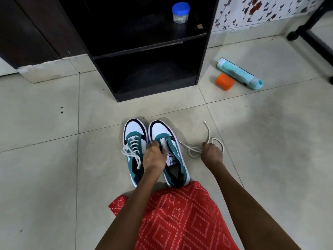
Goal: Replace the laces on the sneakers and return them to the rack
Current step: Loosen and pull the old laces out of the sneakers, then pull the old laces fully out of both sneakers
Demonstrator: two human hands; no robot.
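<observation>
left grip [154,156] pinches unlaced sneaker [162,129] — fingertips hidden; right grip [212,153] clamped on loose lace [194,150].

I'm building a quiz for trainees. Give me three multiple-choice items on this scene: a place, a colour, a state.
1. The blue-lidded jar stands: A on the floor; B on a rack shelf; C inside a sneaker.
2. The loose lace is: A red; B black; C white.
3. The right hand is: A gripping the lace; B lying flat; C holding the jar.
Answers: 1 B, it sits on the dark shelf; 2 C, the cord shows white; 3 A, it curls round the strands.
</observation>
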